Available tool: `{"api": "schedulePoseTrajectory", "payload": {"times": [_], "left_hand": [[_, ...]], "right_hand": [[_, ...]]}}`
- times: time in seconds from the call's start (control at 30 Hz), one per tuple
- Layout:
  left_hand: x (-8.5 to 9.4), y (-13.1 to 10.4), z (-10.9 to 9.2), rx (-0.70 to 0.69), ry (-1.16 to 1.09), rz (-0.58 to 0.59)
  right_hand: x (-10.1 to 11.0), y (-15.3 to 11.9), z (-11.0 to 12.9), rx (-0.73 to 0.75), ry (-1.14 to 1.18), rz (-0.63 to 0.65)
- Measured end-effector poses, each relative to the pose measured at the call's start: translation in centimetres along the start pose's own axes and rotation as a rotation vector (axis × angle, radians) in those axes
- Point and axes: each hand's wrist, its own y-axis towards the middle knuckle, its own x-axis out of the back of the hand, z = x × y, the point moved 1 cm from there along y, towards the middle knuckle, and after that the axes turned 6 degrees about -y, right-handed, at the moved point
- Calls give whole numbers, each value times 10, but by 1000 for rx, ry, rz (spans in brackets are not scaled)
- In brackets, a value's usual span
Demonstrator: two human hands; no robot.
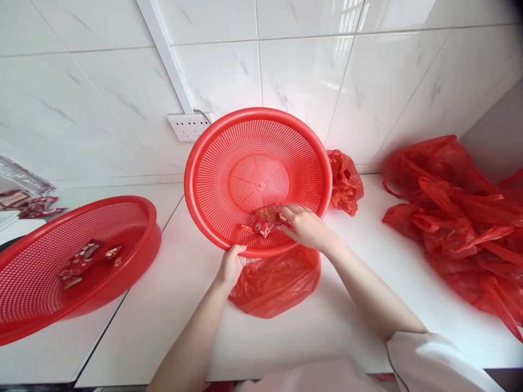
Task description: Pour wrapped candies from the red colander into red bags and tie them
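Note:
A round red mesh plastic basket (pixel 261 122) is tipped toward me over the white counter. My left hand (pixel 234 265) grips its near rim, thumb over the top and fingers partly hidden beneath. Inside, my right hand (pixel 300 222) is curled over red wrapped packets (pixel 263 222) with gold print, gathered by the near wall. How many packets lie under the fingers is hidden. Below the near rim a red plastic bag (pixel 275 291) rests on the counter, its upper part covered by the basket.
Another red mesh basket (pixel 141 245), holding several wrapped packets, stands at left. Crumpled red bags (pixel 461 218) are heaped at right, with a smaller bunched bag (pixel 345 182) behind my basket. A power socket strip (pixel 186 128) is on the tiled wall.

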Motion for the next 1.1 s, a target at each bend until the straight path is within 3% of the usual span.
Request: {"api": "schedulePoseTrajectory", "payload": {"times": [0.13, 0.23, 0.37, 0.53, 0.6, 0.73, 0.9, 1.1], "left_hand": [[-4, -5, 1, -6, 19, 6], [-4, -4, 1, -17, 17, -23], [1, 1, 2, -38, 2, -35], [3, 5, 3, -19, -30, -23], [2, 5, 4, 4, -31, -14], [-4, -1, 10, 29, -22, 23], [-10, -7, 18, 37, -49, 100], [-5, -2, 18, 45, -38, 59]], "right_hand": [[-21, 4, -5, -251, -65, 139], [-19, 4, -13, -286, 91, 121], [3, -2, -13, -171, 411, 68], [13, -7, 5, 84, 649, 313], [6, -4, 11, 93, 606, 255], [-19, 1, 17, -21, 437, -2], [-39, 2, 20, -19, 393, 72], [-34, 2, 14, -114, 502, 150]]}}
